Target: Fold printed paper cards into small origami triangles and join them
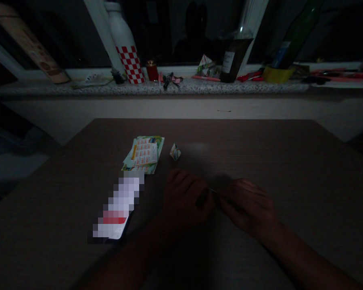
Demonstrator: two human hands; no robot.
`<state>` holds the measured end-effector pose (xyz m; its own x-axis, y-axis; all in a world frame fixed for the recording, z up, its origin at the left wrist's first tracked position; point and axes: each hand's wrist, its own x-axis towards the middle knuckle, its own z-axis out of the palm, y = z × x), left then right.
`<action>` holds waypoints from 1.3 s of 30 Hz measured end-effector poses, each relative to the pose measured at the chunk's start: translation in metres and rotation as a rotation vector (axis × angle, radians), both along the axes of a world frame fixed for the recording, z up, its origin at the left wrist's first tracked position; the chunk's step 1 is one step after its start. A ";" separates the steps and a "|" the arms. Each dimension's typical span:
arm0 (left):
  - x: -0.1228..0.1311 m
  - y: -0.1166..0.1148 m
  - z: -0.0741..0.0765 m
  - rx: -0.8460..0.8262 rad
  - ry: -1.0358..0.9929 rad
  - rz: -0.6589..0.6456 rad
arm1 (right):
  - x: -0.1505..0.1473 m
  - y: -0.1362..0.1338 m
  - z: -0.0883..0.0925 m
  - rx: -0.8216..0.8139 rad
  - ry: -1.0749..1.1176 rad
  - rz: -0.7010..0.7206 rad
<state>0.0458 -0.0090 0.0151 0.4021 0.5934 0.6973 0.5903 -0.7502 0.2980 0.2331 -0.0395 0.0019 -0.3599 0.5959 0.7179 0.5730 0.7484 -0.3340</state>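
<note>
In the dim head view both my hands are closed near each other above the table [275,161]. My left hand [187,195] is curled, thumb towards the right. Opposite it, my right hand [248,203] pinches with its fingertips. A thin, pale-edged piece [212,190] shows as a short light line between them; darkness and the fingers hide the rest. Just beyond my left hand stands a small folded paper shape [175,152], pointed and printed. Left of that lies a stack of printed paper sheets [143,153], fanned slightly, in green, white and orange.
A phone [119,209] with a lit, pixelated screen lies left of my left forearm. On the stone windowsill [193,86] stand a red-checkered white bottle [128,52], a dark container [231,60], a green bottle [296,36], a larger folded paper piece [206,65] and several small items.
</note>
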 end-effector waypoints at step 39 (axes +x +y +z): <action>-0.012 0.010 -0.009 -0.072 0.062 -0.169 | 0.007 0.006 0.003 -0.051 0.037 -0.033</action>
